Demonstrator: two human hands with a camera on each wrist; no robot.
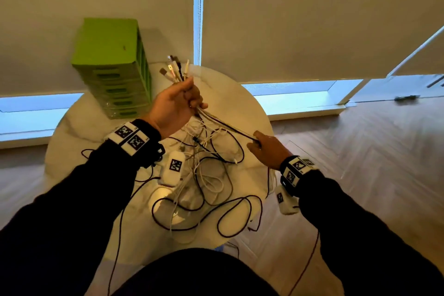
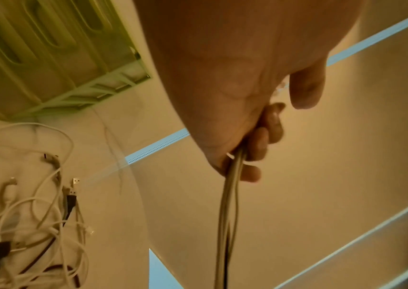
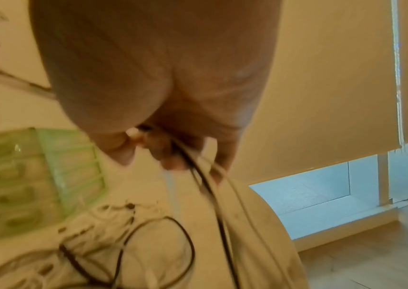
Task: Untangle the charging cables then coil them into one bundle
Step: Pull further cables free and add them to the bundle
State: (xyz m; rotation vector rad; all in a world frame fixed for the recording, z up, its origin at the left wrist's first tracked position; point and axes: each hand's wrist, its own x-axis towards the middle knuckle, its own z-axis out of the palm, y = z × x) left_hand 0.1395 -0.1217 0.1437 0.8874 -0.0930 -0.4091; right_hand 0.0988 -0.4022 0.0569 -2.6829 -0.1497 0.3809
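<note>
My left hand (image 1: 182, 101) is raised above the round white table (image 1: 79, 132) and grips several white and dark charging cables near their plugs (image 1: 173, 68), which fan out above the fist. The gathered strands (image 1: 225, 125) run taut down to my right hand (image 1: 263, 145), which holds them at the table's right edge. In the left wrist view the curled fingers (image 2: 255, 144) close round the strands (image 2: 230, 205). In the right wrist view the cables (image 3: 213, 187) trail from the fingers (image 3: 168, 154). A loose tangle (image 1: 206, 182) of white and dark cables lies on the table below.
A green stack of drawers (image 1: 117, 67) stands at the table's back left. Some dark cable loops (image 1: 310, 259) hang over the table's front and right edges toward the wooden floor (image 1: 372, 151). Roller blinds (image 1: 300, 14) cover the windows behind.
</note>
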